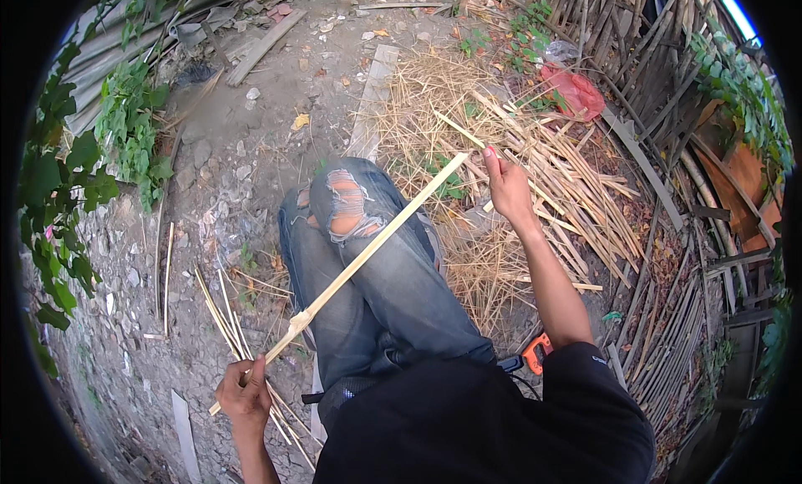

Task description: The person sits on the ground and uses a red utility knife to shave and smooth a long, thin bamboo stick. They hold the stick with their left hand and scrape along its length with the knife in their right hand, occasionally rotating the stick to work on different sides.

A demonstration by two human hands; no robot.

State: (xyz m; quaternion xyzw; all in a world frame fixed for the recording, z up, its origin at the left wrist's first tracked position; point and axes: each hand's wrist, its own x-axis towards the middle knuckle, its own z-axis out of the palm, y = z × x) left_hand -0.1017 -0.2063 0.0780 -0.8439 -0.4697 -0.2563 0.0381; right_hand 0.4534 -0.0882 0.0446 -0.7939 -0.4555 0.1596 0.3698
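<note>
A long split bamboo strip (376,242) with a knobby node slants across my lap, from lower left up to the right. My left hand (244,392) is closed round its lower part, and a short end sticks out beyond the fist. Up at the right, my right hand (506,187) pinches a thin, pale, pointed piece (458,129) that angles up and left. Something small and red shows at those fingers; whether it is a handle cannot be made out. The strip's upper end lies close beside this hand; the fingers hide whether they touch.
Cut bamboo strips (576,183) lie piled at the right, beside straw-like shavings (426,91). Several thin strips (221,317) rest left of my knees. An orange-handled tool (536,353) lies by my right side. A red plastic bag (572,91) and a stick fence (643,49) stand beyond.
</note>
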